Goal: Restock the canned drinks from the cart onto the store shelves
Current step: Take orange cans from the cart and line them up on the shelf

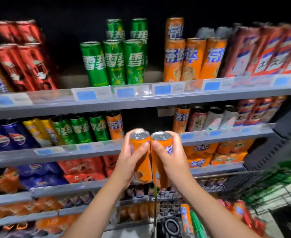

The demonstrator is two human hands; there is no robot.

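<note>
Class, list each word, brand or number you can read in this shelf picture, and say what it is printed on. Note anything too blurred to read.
"雪碧": green cans, top shelf.
"芬达": orange cans, top shelf.
Pepsi globe logo, no words legible: blue cans.
Held cans, in left hand and right hand: purple lettering partly covered, unreadable.
Price tags: too blurred.
Red cans: too blurred.

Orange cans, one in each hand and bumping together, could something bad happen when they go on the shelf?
Maybe. The left hand and right hand each grip an orange can, and the two touch, so one might slip. The gap on the second shelf sits between standing orange cans, so sliding both in together might knock a neighbour over.
</note>
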